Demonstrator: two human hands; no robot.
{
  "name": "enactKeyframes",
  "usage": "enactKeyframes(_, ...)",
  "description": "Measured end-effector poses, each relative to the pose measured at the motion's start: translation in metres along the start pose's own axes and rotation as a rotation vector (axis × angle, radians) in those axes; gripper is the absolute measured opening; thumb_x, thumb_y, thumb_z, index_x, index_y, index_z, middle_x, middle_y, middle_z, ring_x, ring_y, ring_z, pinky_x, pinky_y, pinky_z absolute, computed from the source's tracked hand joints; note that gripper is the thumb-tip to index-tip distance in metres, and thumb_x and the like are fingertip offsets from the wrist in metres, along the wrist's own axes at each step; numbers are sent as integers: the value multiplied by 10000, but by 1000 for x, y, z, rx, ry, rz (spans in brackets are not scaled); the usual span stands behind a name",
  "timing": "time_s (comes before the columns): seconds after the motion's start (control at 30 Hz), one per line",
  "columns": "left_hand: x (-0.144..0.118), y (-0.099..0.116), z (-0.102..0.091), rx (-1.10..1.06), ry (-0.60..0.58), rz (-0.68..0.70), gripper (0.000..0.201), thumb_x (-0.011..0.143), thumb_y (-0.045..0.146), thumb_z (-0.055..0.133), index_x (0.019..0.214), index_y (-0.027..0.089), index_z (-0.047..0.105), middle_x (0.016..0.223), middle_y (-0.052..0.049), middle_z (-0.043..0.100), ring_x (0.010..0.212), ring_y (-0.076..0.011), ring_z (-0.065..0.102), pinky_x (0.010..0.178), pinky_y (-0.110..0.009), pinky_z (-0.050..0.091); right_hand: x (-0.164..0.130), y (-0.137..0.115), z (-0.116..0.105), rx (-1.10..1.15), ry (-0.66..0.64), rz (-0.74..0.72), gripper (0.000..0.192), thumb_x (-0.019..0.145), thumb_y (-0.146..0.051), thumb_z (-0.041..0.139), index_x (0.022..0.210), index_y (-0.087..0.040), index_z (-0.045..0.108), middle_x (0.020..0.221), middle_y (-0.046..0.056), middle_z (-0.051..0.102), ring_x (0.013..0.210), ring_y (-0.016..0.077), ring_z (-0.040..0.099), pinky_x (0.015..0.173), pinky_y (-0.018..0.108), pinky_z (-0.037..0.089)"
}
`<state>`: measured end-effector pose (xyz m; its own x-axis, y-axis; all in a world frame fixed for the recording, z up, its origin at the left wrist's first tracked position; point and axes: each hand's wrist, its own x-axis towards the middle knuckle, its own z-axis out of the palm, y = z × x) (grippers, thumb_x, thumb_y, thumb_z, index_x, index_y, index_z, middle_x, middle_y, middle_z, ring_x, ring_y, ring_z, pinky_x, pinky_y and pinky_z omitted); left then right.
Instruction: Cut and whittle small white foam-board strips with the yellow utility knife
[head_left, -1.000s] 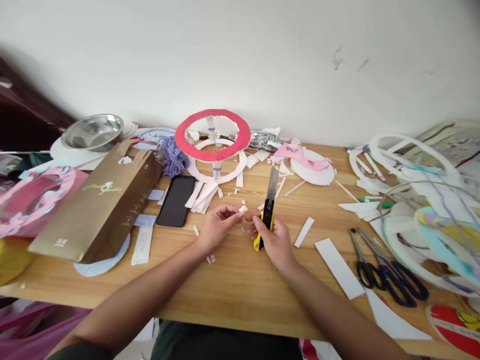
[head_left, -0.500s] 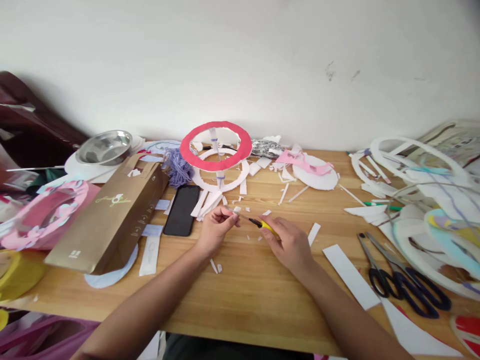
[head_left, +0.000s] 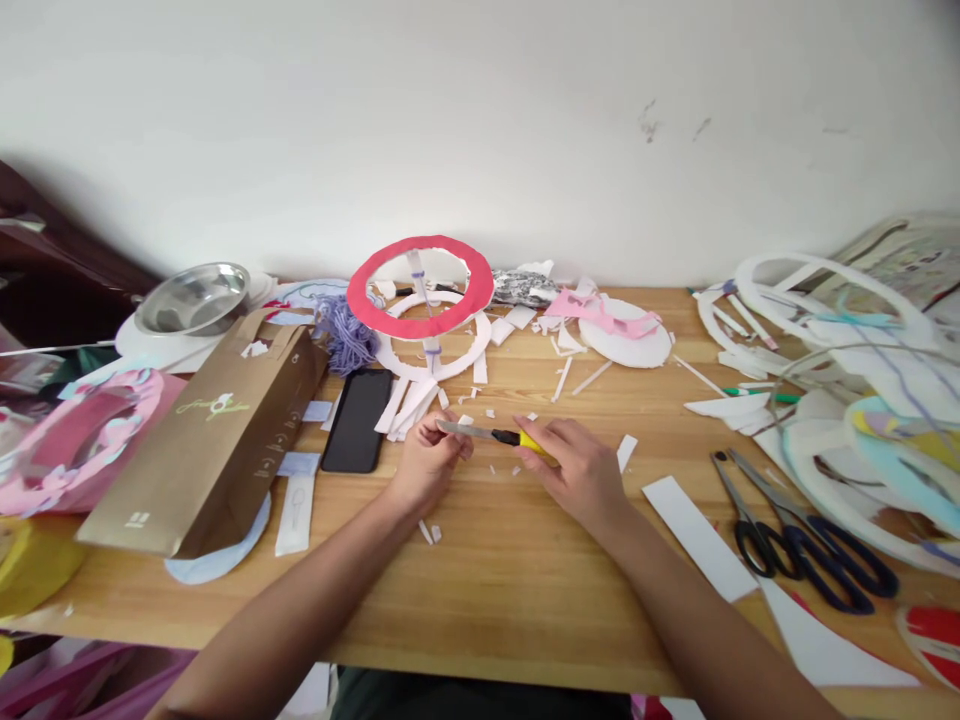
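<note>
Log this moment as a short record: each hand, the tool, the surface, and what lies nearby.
right hand: grips the yellow handle of the utility knife
left hand: at the blade tip; what it pinches is too small to tell
surface: wooden table, littered with white scraps
left of hands: black phone, brown paper bag
right of hands: scissors
behind: red ring

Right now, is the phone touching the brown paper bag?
Apart. The head view shows a strip of bare wood and pale paper scraps between the phone and the bag.
</note>
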<state>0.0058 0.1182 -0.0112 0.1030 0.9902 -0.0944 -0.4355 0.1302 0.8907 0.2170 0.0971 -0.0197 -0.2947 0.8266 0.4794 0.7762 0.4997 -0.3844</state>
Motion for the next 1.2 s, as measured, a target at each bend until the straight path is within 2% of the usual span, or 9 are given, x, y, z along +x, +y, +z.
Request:
enactKeyframes(0.2,-1,0,3,-68,-33,-50,486,637,393,815,582,187,379,558,65,436,492,-57,407,528,-247,320,2,3,0,-6,18,6,377,941,-363,583,1285,-224,649,815,48,662,785,189,593,728,315,463)
enactKeyframes(0.47,0,-3,1,-168,-75,-109,351,648,137,687,569,190,349,484,84,383,446,-41,319,461,-213,207,4,4,2,-18,61,11,337,919,-373,616,1214,-232,696,810,44,674,784,183,609,744,316,466)
enactKeyframes(0.7,3,2,5,-153,-38,-151,324,628,111,660,579,195,351,458,90,396,427,-40,320,446,-201,208,2,-2,4,-58,96,7,339,900,-349,648,1217,-238,696,805,41,674,766,189,601,748,325,456)
enactKeyframes(0.8,1,2,3,-159,-54,-156,341,645,183,720,609,202,382,450,100,377,416,-44,298,430,-196,199,3,6,2,13,118,119,342,925,-346,612,1242,-237,676,874,54,695,809,200,624,754,319,471)
enactKeyframes(0.9,-1,0,0,-169,-85,-169,367,646,239,766,645,208,401,464,110,363,416,-48,295,427,-189,209,6,20,-5,33,254,270,357,962,-321,548,1296,-227,633,945,74,701,854,215,639,753,322,480)
enactKeyframes(0.97,0,-2,-2,-152,-70,-154,367,652,247,767,660,209,401,480,109,377,425,-50,308,436,-190,230,8,25,-9,11,263,193,371,954,-315,563,1308,-227,626,926,76,691,850,221,629,757,331,475)
enactKeyframes(1.03,3,-5,-5,-78,-35,-103,343,687,266,741,666,210,403,483,103,402,434,-58,334,451,-200,261,8,22,-10,0,170,22,396,923,-327,616,1307,-231,631,887,70,676,830,218,613,760,335,468)
enactKeyframes(1.1,6,-8,-10,81,-9,-22,281,749,289,695,687,205,433,506,83,463,470,-75,399,492,-216,319,7,15,-7,-10,69,-90,441,905,-341,646,1331,-236,612,869,62,665,819,210,602,763,332,463)
enactKeyframes(1.2,8,-12,-18,298,-45,97,200,854,332,591,745,196,492,598,49,530,569,-102,479,593,-248,397,3,9,-3,-35,-34,-106,459,941,-318,596,1394,-261,548,889,58,655,824,197,595,760,322,458)
